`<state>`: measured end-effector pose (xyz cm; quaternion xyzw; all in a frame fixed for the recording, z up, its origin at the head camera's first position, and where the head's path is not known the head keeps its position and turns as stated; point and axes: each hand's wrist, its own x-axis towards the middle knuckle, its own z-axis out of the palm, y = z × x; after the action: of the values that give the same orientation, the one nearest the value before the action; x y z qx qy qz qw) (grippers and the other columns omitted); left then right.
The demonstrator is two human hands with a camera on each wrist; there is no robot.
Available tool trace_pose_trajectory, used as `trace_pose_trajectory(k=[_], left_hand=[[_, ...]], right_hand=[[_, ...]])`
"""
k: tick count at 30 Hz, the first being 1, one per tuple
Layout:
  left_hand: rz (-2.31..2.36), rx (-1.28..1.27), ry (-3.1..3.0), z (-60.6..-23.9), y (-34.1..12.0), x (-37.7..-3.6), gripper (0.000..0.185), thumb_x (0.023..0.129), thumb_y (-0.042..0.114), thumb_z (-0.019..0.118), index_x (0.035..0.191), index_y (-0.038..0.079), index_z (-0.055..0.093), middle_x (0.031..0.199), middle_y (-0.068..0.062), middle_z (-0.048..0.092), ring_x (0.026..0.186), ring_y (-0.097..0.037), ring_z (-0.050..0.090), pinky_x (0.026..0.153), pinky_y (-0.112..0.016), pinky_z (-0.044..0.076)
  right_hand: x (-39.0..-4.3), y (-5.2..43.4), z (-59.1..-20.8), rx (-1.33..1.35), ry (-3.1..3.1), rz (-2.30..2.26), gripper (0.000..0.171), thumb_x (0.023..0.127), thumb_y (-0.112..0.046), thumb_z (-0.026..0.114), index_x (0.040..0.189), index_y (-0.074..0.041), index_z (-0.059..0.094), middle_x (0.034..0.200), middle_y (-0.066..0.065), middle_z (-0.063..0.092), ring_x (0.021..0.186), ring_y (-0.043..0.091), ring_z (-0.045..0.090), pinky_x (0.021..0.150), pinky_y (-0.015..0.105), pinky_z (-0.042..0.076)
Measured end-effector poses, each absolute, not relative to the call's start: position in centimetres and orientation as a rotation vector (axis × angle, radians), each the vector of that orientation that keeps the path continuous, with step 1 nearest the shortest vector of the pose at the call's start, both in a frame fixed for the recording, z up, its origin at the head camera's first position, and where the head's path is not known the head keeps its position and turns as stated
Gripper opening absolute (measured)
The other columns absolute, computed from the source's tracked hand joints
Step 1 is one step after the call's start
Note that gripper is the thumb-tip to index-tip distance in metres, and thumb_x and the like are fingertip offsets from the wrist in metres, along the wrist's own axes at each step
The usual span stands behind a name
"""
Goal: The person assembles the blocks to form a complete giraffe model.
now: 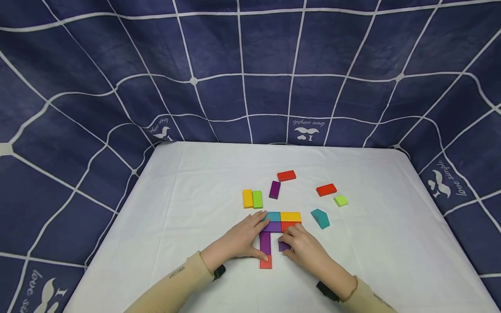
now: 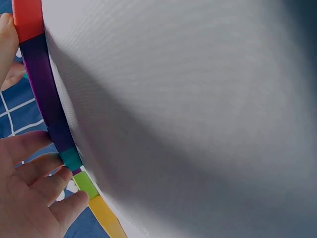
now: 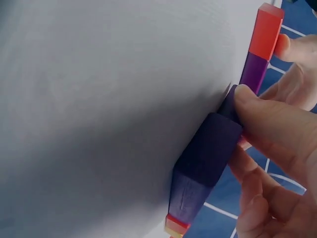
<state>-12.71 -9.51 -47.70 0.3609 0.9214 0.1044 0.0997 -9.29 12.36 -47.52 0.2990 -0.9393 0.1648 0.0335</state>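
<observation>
Flat coloured blocks form a joined figure on the white table. Its top holds a teal block point(image 1: 274, 216), a yellow block point(image 1: 291, 216), a purple block point(image 1: 272, 227) and a red block point(image 1: 287, 225). Below them a narrow violet block point(image 1: 265, 243) runs down to a lighter red block point(image 1: 265, 264). My left hand point(image 1: 245, 237) lies spread along the left side, thumb on the lower red block, fingertips at the teal one. My right hand point(image 1: 307, 248) pinches a dark purple block point(image 3: 208, 148) just right of the violet column; its fingers partly hide that block in the head view.
Beyond the figure lie a yellow block point(image 1: 248, 198), a green block point(image 1: 257, 199), a purple block point(image 1: 275, 190) and a red block point(image 1: 286, 175). To the right are another red block point(image 1: 326, 190), a small green block point(image 1: 341, 200) and an angled teal block point(image 1: 321, 218).
</observation>
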Motion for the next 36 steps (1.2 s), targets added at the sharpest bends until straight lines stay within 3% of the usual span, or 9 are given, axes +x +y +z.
trace_pose_trajectory(k=[7, 14, 21, 29, 36], left_hand=[[0.299, 1.047, 2.709, -47.6, -9.5, -12.8, 0.105, 0.067, 0.070, 0.065, 0.145, 0.008, 0.034, 0.155, -0.008, 0.022, 0.143, -0.023, 0.019, 0.115, -0.039, 0.023], [0.292, 1.032, 2.696, -47.4, -9.5, -13.0, 0.105, 0.066, 0.070, 0.065, 0.145, 0.008, 0.033, 0.155, -0.008, 0.022, 0.143, -0.023, 0.019, 0.115, -0.039, 0.023], [0.303, 1.026, 2.686, -47.6, -9.5, -12.8, 0.105, 0.067, 0.070, 0.065, 0.146, 0.009, 0.032, 0.155, -0.008, 0.021, 0.143, -0.022, 0.018, 0.115, -0.038, 0.022], [0.308, 1.032, 2.681, -47.4, -9.3, -12.9, 0.106, 0.067, 0.070, 0.065, 0.146, 0.009, 0.032, 0.155, -0.008, 0.021, 0.143, -0.023, 0.018, 0.115, -0.038, 0.022], [0.317, 1.026, 2.681, -47.3, -9.2, -12.9, 0.105, 0.067, 0.069, 0.066, 0.146, 0.008, 0.032, 0.155, -0.008, 0.020, 0.143, -0.023, 0.017, 0.115, -0.038, 0.022]], right_hand=[[-9.0, 12.8, -46.7, 0.855, -2.814, 0.668, 0.028, 0.068, -0.024, 0.084, 0.093, -0.021, 0.073, 0.090, -0.013, 0.062, 0.091, 0.005, 0.050, 0.078, 0.021, 0.052], [-7.7, 14.8, -45.6, 0.855, -2.869, 0.669, 0.031, 0.066, -0.028, 0.085, 0.093, -0.023, 0.071, 0.091, -0.015, 0.061, 0.084, 0.002, 0.046, 0.070, 0.016, 0.050], [-6.2, 16.6, -46.4, 1.040, -2.903, 0.732, 0.031, 0.068, -0.028, 0.083, 0.095, -0.020, 0.071, 0.092, -0.016, 0.057, 0.089, 0.005, 0.050, 0.077, 0.020, 0.053], [-5.5, 17.6, -47.6, 1.149, -2.858, 0.666, 0.029, 0.067, -0.025, 0.083, 0.091, -0.015, 0.070, 0.087, -0.011, 0.054, 0.080, 0.003, 0.049, 0.070, 0.017, 0.052], [-5.9, 17.8, -48.0, 1.169, -2.769, 0.672, 0.030, 0.065, -0.025, 0.084, 0.090, -0.014, 0.071, 0.086, -0.011, 0.049, 0.073, -0.004, 0.045, 0.064, 0.003, 0.042]])
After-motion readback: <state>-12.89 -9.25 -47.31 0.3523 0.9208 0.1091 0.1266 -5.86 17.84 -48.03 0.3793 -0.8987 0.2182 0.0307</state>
